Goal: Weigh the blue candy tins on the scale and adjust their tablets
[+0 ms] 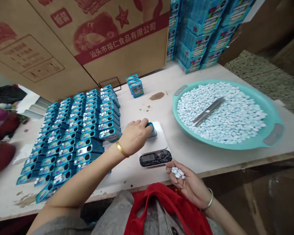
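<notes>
My left hand [134,137], with a gold bangle at the wrist, grips a small blue tin [152,131] resting on the white platform of a digital scale [154,138]. The fingers hide most of the tin. My right hand [183,184] is cupped palm up just below the scale's black display, holding a small heap of pale blue-white mints [177,172]. To the left stand several rows of open blue tins [88,133], many showing mints in their openings. A teal plastic basin [269,130] heaped with mints holds a steel scoop [207,112].
A large printed cardboard carton [63,42] leans over the table's far side. Stacked blue boxes [198,32] stand at the back right, and a small stack of tins [135,85] stands near the table's back edge. The white table [161,107] has brown stains.
</notes>
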Demonstrator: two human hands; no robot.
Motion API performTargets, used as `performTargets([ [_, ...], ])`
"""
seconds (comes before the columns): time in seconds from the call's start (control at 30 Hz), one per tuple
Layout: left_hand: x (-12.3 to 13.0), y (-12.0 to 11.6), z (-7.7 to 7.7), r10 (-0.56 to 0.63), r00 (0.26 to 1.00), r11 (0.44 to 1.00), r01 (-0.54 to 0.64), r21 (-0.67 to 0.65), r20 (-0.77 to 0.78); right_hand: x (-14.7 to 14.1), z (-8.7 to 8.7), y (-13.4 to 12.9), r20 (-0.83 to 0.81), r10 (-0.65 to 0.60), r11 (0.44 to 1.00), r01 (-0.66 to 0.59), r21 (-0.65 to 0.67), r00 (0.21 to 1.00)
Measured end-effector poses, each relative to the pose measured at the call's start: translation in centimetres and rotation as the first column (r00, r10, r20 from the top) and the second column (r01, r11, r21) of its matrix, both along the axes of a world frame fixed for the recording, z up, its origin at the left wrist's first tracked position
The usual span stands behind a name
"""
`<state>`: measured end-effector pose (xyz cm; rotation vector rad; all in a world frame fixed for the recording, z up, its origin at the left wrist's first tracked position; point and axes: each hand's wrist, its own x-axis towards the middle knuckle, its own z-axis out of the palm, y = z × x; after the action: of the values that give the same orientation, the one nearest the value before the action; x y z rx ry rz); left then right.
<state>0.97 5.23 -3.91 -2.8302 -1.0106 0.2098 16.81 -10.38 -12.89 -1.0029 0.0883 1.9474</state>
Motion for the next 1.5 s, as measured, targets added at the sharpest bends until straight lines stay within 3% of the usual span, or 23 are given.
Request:
performTargets([
  [0.1,1.8,1.2,-1.1,-0.044,0.998,0.997,0.041,-0.059,-0.051,0.3,-0.1,0.1,-0.021,-0.028,0.999,0.028,-0.026,0.999],
  [0.17,2.2,1.5,-1.1,-0.038,0.998,0.994,0.033,-0.101,-0.049,0.5,-0.2,0.2,-0.053,-0.044,0.998,0.042,-0.051,0.998],
  [0.3,1.0,1.4,0.4,0.000,0.985,0.992,0.022,-0.127,0.173,1.0,-0.4,0.6,-0.081,-0.077,0.993,0.069,-0.097,0.994],
  [0.37,-0.5,1.1,1.2,0.076,0.929,0.991,-0.028,-0.134,0.362,1.3,-0.4,0.8,-0.064,-0.115,0.986,0.105,-0.132,0.991],
  [0.47,-3.3,0.7,1.3,0.267,0.777,0.963,-0.202,-0.176,0.570,1.7,-0.5,1.1,-0.027,-0.163,0.973,0.156,-0.169,0.986],
  [0.6,-6.7,-0.2,-0.6,0.449,0.609,0.890,-0.372,-0.264,0.654,2.0,-0.7,1.2,-0.022,-0.159,0.974,0.154,-0.164,0.987],
  [0.7,-8.1,-0.9,-2.0,0.519,0.567,0.854,-0.382,-0.354,0.640,2.0,-0.9,1.3,0.000,-0.151,0.975,0.149,-0.163,0.989],
  [0.83,-8.3,-1.4,-2.4,0.508,0.597,0.861,-0.339,-0.379,0.621,1.9,-1.1,1.5,0.017,-0.126,0.979,0.127,-0.157,0.992],
  [1.0,-7.0,-1.0,-1.7,0.330,0.719,0.940,-0.188,-0.287,0.612,1.6,-0.6,2.5,0.037,-0.104,0.986,0.108,-0.131,0.994],
  [1.1,-6.0,-0.5,-1.4,0.231,0.774,0.956,-0.070,-0.284,0.590,1.1,-0.1,3.4,0.040,-0.070,0.993,0.073,-0.090,0.997],
  [1.27,-4.6,0.6,-0.8,0.097,0.840,0.947,0.087,-0.308,0.534,-0.2,1.0,4.9,0.011,-0.014,1.000,0.014,-0.015,1.000],
  [1.5,-4.1,1.7,-0.5,0.058,0.905,0.912,0.122,-0.390,0.421,-1.3,1.3,5.6,-0.010,0.023,1.000,-0.023,0.005,1.000],
])
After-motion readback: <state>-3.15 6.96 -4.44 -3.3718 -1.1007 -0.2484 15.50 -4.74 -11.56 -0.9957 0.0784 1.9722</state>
